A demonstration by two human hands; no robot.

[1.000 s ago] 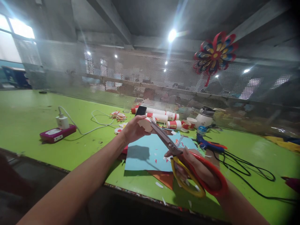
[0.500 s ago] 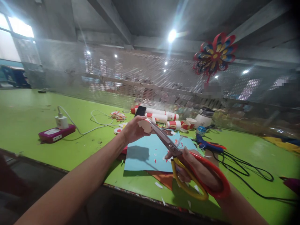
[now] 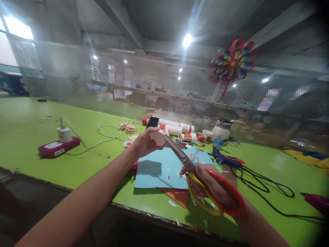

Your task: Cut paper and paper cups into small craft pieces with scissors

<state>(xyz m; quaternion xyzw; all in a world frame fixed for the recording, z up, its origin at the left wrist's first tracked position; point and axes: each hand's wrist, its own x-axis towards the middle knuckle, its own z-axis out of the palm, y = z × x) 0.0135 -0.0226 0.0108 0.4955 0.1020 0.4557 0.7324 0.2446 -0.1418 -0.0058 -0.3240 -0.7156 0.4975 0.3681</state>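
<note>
A small white paper piece point(image 3: 158, 138) is pinched in my left hand point(image 3: 145, 141), its curved edge facing me. My right hand point(image 3: 209, 181) grips the scissors point(image 3: 186, 163), which have one red and one yellow handle loop. The blade tips touch the right side of the paper piece, and the blades look nearly closed. Below both hands lies a light blue sheet point(image 3: 151, 171) scattered with small white and red scraps. An orange sheet point(image 3: 178, 197) pokes out from under it.
Behind the hands are paper cups point(image 3: 189, 138), a dark phone point(image 3: 152, 122) and a white jug point(image 3: 221, 130). A blue glue gun point(image 3: 227, 159) with black cable lies right. A purple power strip point(image 3: 59, 146) with a white charger sits left. Mesh point(image 3: 154, 89) stands behind.
The scissor handles have come closer together in my right hand. The whole view has shifted slightly, while my left hand keeps hold of the paper piece.
</note>
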